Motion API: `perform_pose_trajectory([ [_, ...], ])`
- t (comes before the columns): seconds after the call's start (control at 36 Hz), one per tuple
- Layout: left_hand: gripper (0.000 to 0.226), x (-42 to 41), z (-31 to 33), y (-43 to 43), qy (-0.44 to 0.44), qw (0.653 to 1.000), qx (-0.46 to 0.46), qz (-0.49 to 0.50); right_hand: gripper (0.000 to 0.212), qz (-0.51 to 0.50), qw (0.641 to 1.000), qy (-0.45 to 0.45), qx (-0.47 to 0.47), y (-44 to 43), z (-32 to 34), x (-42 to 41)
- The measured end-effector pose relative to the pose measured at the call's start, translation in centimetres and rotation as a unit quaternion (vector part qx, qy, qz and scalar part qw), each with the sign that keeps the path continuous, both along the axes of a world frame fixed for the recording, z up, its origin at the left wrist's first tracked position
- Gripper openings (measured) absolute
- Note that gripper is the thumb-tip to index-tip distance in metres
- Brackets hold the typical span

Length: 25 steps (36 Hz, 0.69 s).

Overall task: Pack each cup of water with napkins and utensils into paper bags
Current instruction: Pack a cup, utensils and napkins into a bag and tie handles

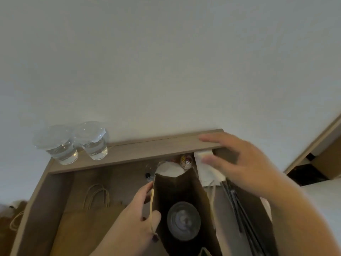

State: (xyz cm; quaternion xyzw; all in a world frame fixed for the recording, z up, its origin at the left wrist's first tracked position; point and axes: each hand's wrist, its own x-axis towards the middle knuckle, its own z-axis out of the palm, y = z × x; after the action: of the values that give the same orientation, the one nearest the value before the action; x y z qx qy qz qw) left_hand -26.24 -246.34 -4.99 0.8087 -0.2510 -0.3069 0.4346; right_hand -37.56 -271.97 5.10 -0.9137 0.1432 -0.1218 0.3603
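An open brown paper bag stands in front of me with a lidded cup of water at its bottom. My left hand grips the bag's left rim by the handle. My right hand hovers blurred over a stack of white napkins, fingers spread, thumb near the stack; whether it holds one is unclear. Dark utensils lie to the right of the bag. Two more lidded cups of water stand on the raised back ledge at left.
Flat paper bags with handles lie on the desk at left. A wooden ledge runs along the wall. Small colourful items sit behind the bag. Another bag is at the far left edge.
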Motion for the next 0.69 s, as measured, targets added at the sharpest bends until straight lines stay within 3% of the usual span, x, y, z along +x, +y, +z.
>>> perform_pose_trajectory([
  [0.08,0.068,0.0,-0.5,0.3,-0.02,1.0,-0.013,0.004,0.031,-0.106,0.976,-0.084,0.169,-4.6,-1.5,0.9],
  [0.11,0.071,-0.1,-0.5,0.2,-0.021,1.0,-0.019,0.003,0.029,-0.118,0.978,-0.05,0.163,-5.8,-3.1,1.7],
  [0.19,0.091,-0.3,-0.9,0.1,0.0,0.998,-0.053,0.022,0.023,-0.109,0.984,0.139,0.004,-8.1,-9.9,4.8],
  [0.25,0.08,-0.8,-0.9,-0.1,0.012,0.998,-0.05,0.019,0.016,-0.095,0.971,0.216,-0.035,-8.5,-14.5,6.2],
  [0.33,0.071,-1.4,-0.9,-0.1,0.028,0.998,-0.053,0.027,0.072,-0.02,0.944,0.309,-0.112,-8.8,-20.2,7.4],
  [0.39,0.068,-1.5,-0.8,-0.2,0.0,0.999,-0.041,0.034,0.093,0.015,0.925,0.349,-0.151,-9.1,-22.7,7.6],
  [0.47,0.068,-1.7,-0.7,-0.4,-0.02,0.998,-0.031,0.046,0.089,0.001,0.921,0.363,-0.143,-10.0,-24.4,7.8],
  [0.56,0.072,-1.9,-0.5,-0.6,-0.041,0.997,-0.027,0.062,0.076,-0.056,0.937,0.315,-0.14,-10.7,-24.8,8.2],
  [0.64,0.071,-2.2,-0.4,-1.0,-0.034,0.996,-0.009,0.079,0.078,-0.08,0.937,0.303,-0.152,-10.9,-25.7,8.8],
  [0.69,0.088,-2.4,-0.1,-1.1,-0.026,0.997,-0.004,0.075,0.079,-0.078,0.93,0.322,-0.157,-11.0,-26.4,9.0],
])
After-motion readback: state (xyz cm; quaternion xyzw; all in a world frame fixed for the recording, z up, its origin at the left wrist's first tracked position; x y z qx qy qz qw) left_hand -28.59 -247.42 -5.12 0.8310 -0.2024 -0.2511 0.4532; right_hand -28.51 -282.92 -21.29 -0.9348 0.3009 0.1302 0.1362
